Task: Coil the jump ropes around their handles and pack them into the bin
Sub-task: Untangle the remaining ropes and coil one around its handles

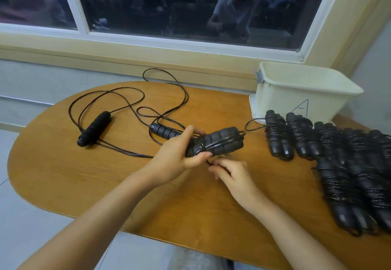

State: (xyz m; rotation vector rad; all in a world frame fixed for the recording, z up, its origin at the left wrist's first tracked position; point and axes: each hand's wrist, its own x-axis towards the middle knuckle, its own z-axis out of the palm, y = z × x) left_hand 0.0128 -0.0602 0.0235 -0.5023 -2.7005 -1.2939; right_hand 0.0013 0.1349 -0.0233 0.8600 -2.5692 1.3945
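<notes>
The only readable mark is a single capital letter "A" (303, 107). It is hand-drawn in thin dark strokes on the near side wall of the cream rectangular plastic bin (279, 100), which stands at the far right edge of the brown oval wooden tabletop (84, 174).

At centre frame we found a half-wound rope (215, 142), its thin black cord looped round paired foam handles. A loose rope (94, 129) sprawled at left. Coiled bundles (338, 164) lay in rows at right, below the open cream bin (285, 100).
</notes>
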